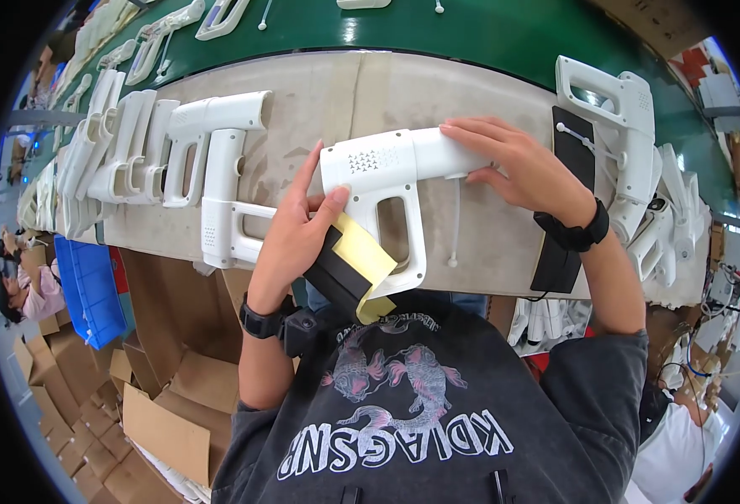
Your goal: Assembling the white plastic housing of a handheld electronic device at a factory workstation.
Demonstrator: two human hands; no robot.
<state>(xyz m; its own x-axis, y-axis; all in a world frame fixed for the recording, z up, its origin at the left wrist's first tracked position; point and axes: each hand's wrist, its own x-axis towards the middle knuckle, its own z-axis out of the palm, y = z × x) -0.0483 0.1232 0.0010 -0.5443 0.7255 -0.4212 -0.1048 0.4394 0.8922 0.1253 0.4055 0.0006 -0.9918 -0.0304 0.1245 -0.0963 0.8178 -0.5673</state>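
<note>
A white gun-shaped plastic housing (378,160) with a loop handle lies across the middle, its vented end to the left and its plain barrel to the right. My left hand (292,239) grips the vented end, thumb on the near face and forefinger along the end edge. Around the barrel tip is my right hand (528,172), fingers over the top and thumb below. Between my left palm and the handle sits a black block with a yellow sheet (361,260); whether the palm holds it cannot be made out. A thin white rod (455,223) hangs or lies just below the barrel.
Similar white housings (214,189) stand in a row on the left of the beige-covered table (302,92). More housings (630,126) and a black mat (555,252) are at the right. Cardboard boxes (168,420) and a blue bin (88,290) stand below left.
</note>
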